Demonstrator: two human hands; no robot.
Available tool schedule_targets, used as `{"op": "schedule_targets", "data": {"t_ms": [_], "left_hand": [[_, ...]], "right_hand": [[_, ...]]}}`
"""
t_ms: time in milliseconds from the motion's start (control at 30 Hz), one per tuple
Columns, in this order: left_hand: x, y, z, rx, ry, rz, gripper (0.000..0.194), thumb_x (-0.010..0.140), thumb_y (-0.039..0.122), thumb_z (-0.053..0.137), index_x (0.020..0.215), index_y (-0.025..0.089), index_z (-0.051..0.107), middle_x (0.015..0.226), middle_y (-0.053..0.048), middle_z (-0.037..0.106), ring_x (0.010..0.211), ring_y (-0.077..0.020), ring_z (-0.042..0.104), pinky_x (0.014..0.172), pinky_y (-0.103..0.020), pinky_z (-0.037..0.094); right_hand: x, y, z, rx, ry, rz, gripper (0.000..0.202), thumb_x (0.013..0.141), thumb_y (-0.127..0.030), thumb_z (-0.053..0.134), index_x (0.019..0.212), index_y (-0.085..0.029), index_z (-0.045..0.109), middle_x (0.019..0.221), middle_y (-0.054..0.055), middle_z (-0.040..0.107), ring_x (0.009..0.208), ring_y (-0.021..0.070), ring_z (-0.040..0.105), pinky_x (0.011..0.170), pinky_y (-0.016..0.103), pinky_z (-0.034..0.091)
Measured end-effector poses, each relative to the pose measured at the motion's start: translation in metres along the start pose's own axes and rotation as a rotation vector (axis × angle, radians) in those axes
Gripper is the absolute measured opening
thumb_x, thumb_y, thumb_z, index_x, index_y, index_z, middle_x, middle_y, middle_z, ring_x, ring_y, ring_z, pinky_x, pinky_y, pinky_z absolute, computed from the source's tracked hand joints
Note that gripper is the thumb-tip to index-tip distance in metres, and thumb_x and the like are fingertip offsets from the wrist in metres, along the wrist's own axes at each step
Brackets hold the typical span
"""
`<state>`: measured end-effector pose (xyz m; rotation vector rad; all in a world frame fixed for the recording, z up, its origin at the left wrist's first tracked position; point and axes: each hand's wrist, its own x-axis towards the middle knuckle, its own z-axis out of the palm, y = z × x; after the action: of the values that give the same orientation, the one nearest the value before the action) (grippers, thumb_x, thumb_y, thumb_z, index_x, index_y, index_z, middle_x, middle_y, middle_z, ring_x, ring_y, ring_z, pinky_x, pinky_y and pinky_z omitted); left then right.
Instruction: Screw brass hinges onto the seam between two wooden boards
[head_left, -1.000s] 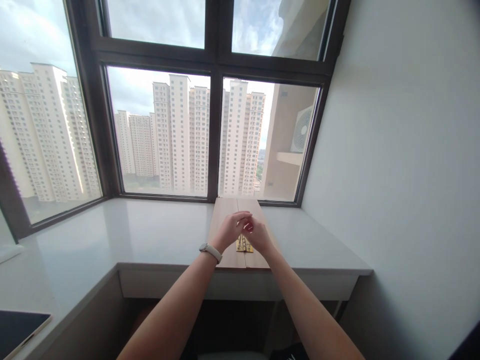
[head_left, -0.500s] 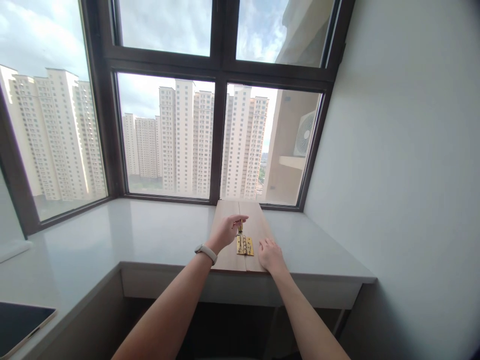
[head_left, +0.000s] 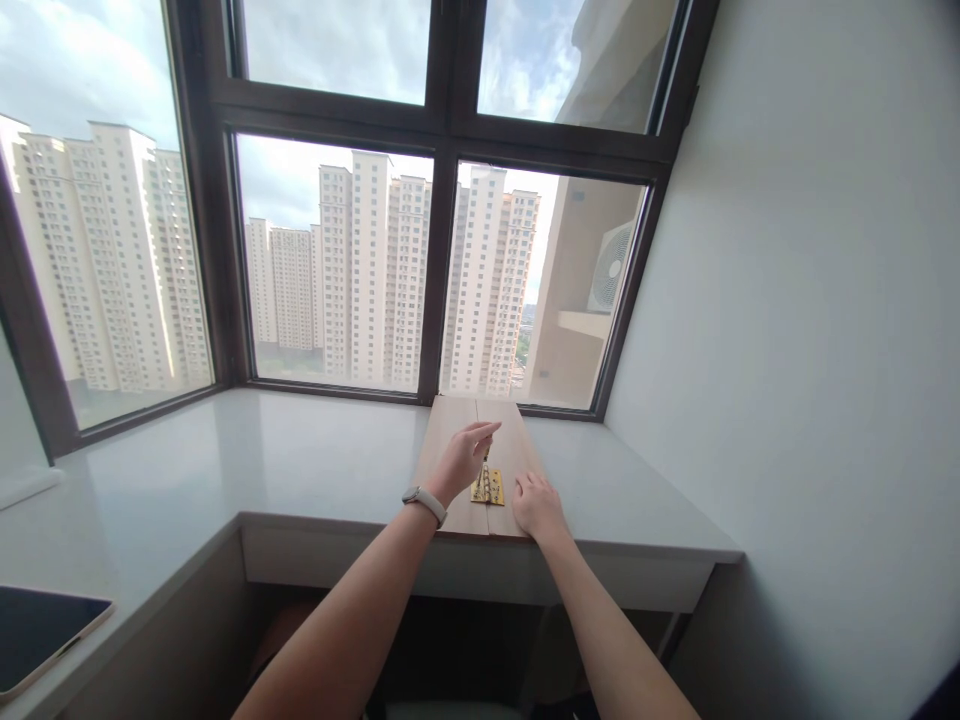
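A brass-coloured hinge (head_left: 495,488) lies flat across the seam of two light wooden boards (head_left: 459,412), near their front end. Above it my left hand (head_left: 466,458), wearing a watch (head_left: 424,502) at the wrist, closes its fingers around a small screwdriver (head_left: 484,464). Only the screwdriver's thin lower part shows, pointing down at the hinge's left side; the handle is mostly covered by the fingers. My right hand (head_left: 538,503) rests flat on the right board, just right of the hinge, fingers stretched forward. Screw details on the hinge are too small to make out.
The boards lie on a white windowsill counter (head_left: 322,450) that bends toward me at the left. A dark-screened tablet (head_left: 45,630) lies at lower left. Dark window frames (head_left: 442,270) stand behind, and a white wall (head_left: 787,300) rises at right.
My left hand has turned and shifted slightly to the right, now covering more of the screwdriver. My right hand stays on the board. The whole view has tilted a little.
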<state>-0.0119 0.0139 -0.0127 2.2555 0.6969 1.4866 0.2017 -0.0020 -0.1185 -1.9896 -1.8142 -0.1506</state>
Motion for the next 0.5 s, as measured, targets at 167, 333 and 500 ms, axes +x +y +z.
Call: {"op": "schedule_targets", "data": {"t_ms": [167,333,500], "left_hand": [[-0.0006,-0.0076,0.0026,-0.075,0.030,-0.004,0.040,0.102,0.015,0.046,0.134,0.021,0.070,0.139,-0.010,0.066,0.121,-0.0221,0.066,0.102,-0.036,0.056],[-0.0018,-0.0110,0.0058,-0.121,0.089,-0.041,0.034,0.100,0.015,0.051,0.122,0.023,0.075,0.114,-0.008,0.076,0.102,-0.0182,0.071,0.088,-0.031,0.060],[-0.0023,-0.0057,0.0035,-0.115,0.118,-0.039,0.027,0.098,0.024,0.062,0.120,0.022,0.078,0.110,-0.009,0.074,0.090,-0.0175,0.073,0.080,-0.029,0.063]], "right_hand": [[-0.0020,-0.0039,-0.0047,-0.044,-0.036,0.038,0.045,0.104,-0.033,0.037,0.137,-0.024,0.066,0.146,0.011,0.059,0.140,0.0266,0.045,0.115,0.038,0.030],[-0.0024,-0.0053,-0.0056,-0.058,-0.038,0.052,0.047,0.104,-0.034,0.035,0.138,-0.025,0.065,0.147,0.011,0.059,0.140,0.0273,0.046,0.114,0.038,0.030],[-0.0015,-0.0051,-0.0051,-0.066,-0.038,0.046,0.047,0.103,-0.033,0.036,0.139,-0.024,0.065,0.147,0.011,0.059,0.140,0.0277,0.046,0.115,0.039,0.030]]}}
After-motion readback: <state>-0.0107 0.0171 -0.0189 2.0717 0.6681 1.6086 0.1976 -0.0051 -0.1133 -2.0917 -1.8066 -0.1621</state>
